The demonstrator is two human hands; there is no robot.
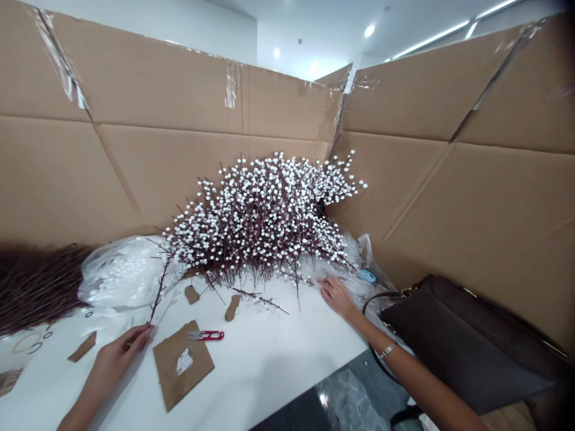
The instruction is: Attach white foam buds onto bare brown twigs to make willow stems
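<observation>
Near left, the left hand [122, 352] pinches a twig [160, 288]; the right hand [336, 296] is near the sprigs [269, 218], its grip unclear.

One head-worn camera looks forward and down from near, across the flat white tabletop [287, 347] toward creased brown cardboard walls [171, 99].

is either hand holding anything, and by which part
The left hand holds a dark twig by its near end. Whether the right hand grips anything cannot be told.
</observation>
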